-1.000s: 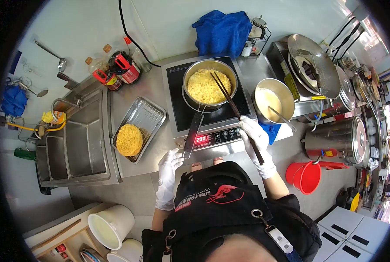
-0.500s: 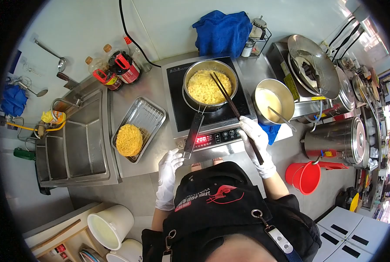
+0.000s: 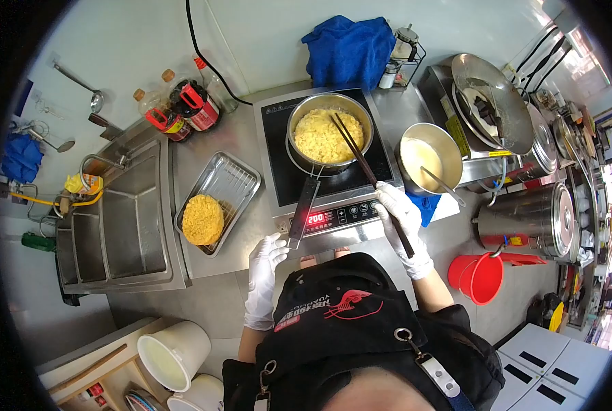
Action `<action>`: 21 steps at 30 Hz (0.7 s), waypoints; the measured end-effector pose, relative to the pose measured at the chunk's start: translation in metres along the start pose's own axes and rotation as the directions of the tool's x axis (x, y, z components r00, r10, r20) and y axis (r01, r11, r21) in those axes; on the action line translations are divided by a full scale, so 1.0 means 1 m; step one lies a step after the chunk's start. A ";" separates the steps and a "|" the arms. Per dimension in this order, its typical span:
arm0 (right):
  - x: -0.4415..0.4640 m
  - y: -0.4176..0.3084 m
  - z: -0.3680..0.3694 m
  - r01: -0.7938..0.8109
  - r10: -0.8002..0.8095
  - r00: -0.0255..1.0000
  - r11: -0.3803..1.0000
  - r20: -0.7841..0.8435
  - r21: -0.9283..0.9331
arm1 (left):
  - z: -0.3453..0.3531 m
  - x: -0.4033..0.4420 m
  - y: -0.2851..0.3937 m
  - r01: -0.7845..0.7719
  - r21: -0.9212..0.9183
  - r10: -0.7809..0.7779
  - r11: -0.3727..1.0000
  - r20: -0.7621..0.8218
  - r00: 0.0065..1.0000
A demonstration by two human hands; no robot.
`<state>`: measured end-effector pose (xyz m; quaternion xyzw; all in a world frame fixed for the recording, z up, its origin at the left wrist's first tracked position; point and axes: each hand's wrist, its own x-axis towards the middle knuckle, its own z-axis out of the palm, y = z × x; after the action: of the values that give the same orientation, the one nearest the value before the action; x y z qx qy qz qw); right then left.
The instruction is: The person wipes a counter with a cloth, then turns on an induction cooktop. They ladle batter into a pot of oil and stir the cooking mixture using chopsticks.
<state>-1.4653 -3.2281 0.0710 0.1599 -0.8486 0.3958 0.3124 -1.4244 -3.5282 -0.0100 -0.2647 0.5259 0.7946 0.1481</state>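
A saucepan (image 3: 331, 100) on the induction cooker (image 3: 276, 147) holds a yellow, crumbly-looking food (image 3: 322, 140) frying in it. My white-gloved right hand (image 3: 400, 211) is closed around long dark chopsticks (image 3: 358, 154), whose tips rest in the food. The saucepan's black handle (image 3: 306, 209) points toward me, ending in a metal loop. Beside that loop is my gloved left hand (image 3: 268, 257), fingers loosely bent and apart, not wrapped around the handle. A round golden fried cake (image 3: 203, 220) lies on a rack in the metal tray (image 3: 240, 166) to the left.
Right of the cooker stands a pot (image 3: 450, 144) of pale batter with a spoon in it. A sink (image 3: 136, 236) is at left, with sauce bottles (image 3: 195, 106) behind. A wok (image 3: 505, 103) stands at right. On the floor are a red bucket (image 3: 475, 279) and a white bucket (image 3: 176, 356).
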 end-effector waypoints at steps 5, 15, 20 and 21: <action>0.001 0.000 -0.001 0.010 -0.010 1.000 1.000 0.000 0.005 | 0.001 0.000 0.000 -0.004 0.001 0.004 1.000 0.014 1.000; 0.001 0.002 -0.001 0.012 -0.012 1.000 1.000 0.002 0.007 | 0.004 0.001 0.002 0.003 0.015 -0.004 1.000 0.013 1.000; 0.000 0.003 0.000 0.010 -0.010 1.000 1.000 0.002 0.010 | 0.004 0.002 0.002 0.003 0.007 -0.003 1.000 0.019 1.000; 0.000 0.003 0.000 0.012 -0.012 1.000 1.000 0.000 0.015 | 0.005 0.001 0.002 0.004 0.008 -0.005 1.000 0.019 1.000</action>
<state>-1.4669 -3.2260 0.0695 0.1673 -0.8448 0.4001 0.3134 -1.4277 -3.5251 -0.0073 -0.2578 0.5271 0.7946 0.1559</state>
